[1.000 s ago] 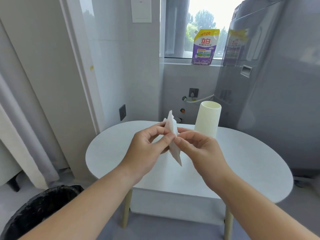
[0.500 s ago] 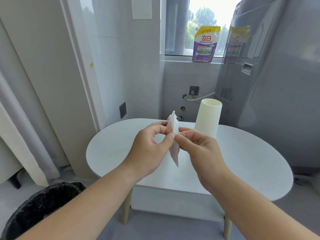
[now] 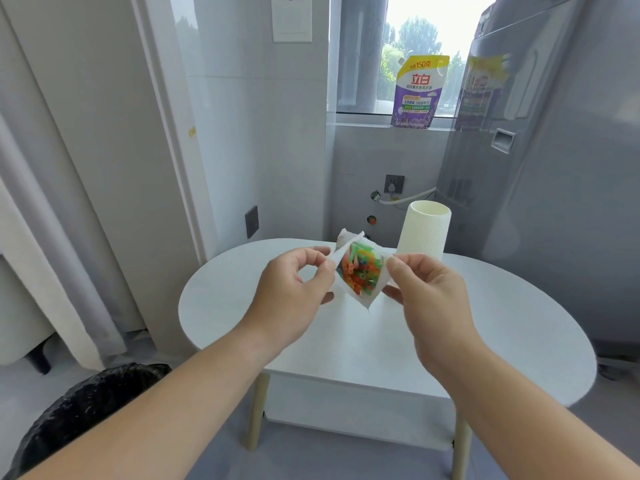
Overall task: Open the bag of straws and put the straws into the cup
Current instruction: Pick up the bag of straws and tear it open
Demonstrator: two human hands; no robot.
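Observation:
I hold a small white bag of straws in the air above the white table, its mouth pulled wide. Several short coloured straws, orange, green and blue, show inside it. My left hand pinches the bag's left edge and my right hand pinches its right edge. A tall ribbed cream cup stands upright on the table just behind my right hand, its inside hidden from here.
A large grey appliance stands at the right behind the table. A purple detergent pouch sits on the window sill. A black bin bag is on the floor at the lower left, beside a curtain.
The bag was flat and edge-on between my pinched fingers; my hands have moved apart and pulled its mouth open, so the coloured straws now show.

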